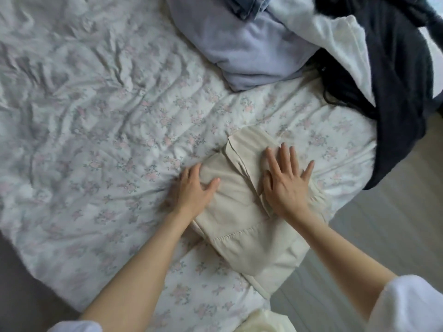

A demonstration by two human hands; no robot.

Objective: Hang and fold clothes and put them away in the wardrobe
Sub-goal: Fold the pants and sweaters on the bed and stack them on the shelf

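Folded beige garment (242, 212) on the flowered bed (96, 140), near its edge. Right hand (285, 185) flat, fingers spread, pressing the fold; left hand (191, 190) relaxed against the far side. Probably soft, light, floppy: best lifted from underneath, both sides supported.

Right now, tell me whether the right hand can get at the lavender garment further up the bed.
Probably yes: the right hand lies flat on the beige garment, holding nothing, and only bare bedsheet separates it from the lavender garment.
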